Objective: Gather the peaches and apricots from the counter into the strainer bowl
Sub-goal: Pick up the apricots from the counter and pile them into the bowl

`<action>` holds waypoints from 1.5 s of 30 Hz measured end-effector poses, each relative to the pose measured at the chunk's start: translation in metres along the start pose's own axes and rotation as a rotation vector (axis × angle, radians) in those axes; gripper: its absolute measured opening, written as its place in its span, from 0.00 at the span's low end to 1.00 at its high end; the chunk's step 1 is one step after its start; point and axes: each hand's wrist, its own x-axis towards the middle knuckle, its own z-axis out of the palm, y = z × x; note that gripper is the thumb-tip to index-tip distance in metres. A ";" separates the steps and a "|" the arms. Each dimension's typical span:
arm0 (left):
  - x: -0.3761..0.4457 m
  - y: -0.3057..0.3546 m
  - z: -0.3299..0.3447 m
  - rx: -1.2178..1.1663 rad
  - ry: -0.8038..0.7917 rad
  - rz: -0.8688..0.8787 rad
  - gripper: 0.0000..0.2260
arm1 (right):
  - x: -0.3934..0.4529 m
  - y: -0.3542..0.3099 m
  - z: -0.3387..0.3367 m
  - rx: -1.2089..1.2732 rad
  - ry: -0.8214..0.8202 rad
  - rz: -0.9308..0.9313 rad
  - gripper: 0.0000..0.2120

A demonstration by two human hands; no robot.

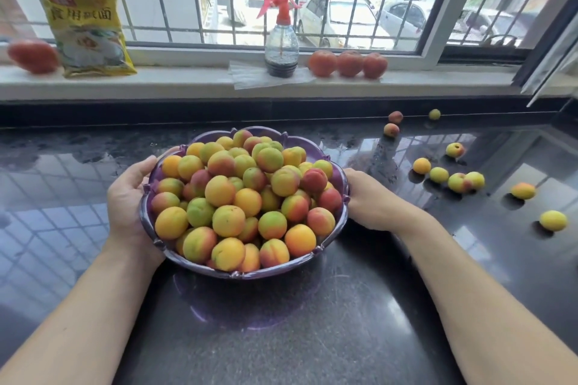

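A purple scalloped strainer bowl [339, 176] sits in the middle of the dark counter, heaped with several yellow, orange and red peaches and apricots [228, 220]. My left hand [128, 197] grips the bowl's left rim, thumb over the edge. My right hand [367, 197] holds the right rim, fingers curled under it. Several loose fruits lie on the counter to the right: an orange one [421, 165], a yellow-green cluster [459, 181], an orange one [523, 191], a yellow one [553, 220], and small ones near the back [391, 130].
On the windowsill stand a yellow food bag [87, 25], a clear spray bottle with a red trigger [281, 40], three red tomatoes [348, 64] and another red fruit [32, 55] at far left. The glossy black counter [281, 337] stretches left and forward.
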 end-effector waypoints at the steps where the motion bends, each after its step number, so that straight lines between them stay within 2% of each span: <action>1: -0.001 0.000 0.000 -0.004 0.001 0.002 0.19 | 0.000 0.002 -0.003 0.044 0.013 0.017 0.11; 5: -0.002 -0.002 0.002 -0.010 -0.014 0.007 0.25 | -0.005 0.014 -0.026 0.179 0.111 0.091 0.14; 9: 0.000 -0.002 -0.002 0.010 -0.020 0.003 0.18 | -0.011 0.017 -0.041 0.351 0.217 0.121 0.15; 14: -0.003 -0.002 0.001 0.000 -0.018 -0.004 0.21 | -0.009 0.005 -0.046 0.543 0.308 0.077 0.16; 16: -0.005 -0.002 0.004 -0.013 -0.014 0.001 0.24 | -0.009 -0.009 -0.050 0.536 0.312 0.047 0.18; 18: -0.006 -0.002 0.007 -0.019 -0.020 0.003 0.26 | -0.004 -0.031 -0.056 0.418 0.275 -0.004 0.19; 21: -0.007 -0.001 0.009 -0.023 -0.022 0.008 0.26 | 0.010 -0.065 -0.059 0.137 0.143 -0.033 0.14; 24: -0.006 -0.001 0.008 -0.032 -0.020 0.005 0.25 | 0.025 -0.081 -0.050 -0.038 0.038 -0.024 0.10; 31: -0.007 -0.002 0.010 -0.037 -0.009 0.017 0.27 | 0.036 -0.067 -0.047 -0.191 0.111 0.062 0.07; 37: -0.004 -0.002 0.007 -0.028 -0.013 0.024 0.25 | 0.027 -0.055 -0.032 -0.076 0.236 0.068 0.06; 42: -0.003 -0.003 0.006 -0.027 -0.005 0.016 0.24 | 0.023 -0.066 -0.028 0.282 0.158 -0.048 0.09; 45: -0.003 -0.002 0.007 -0.025 0.004 0.012 0.23 | 0.029 -0.061 -0.023 0.268 0.285 -0.049 0.09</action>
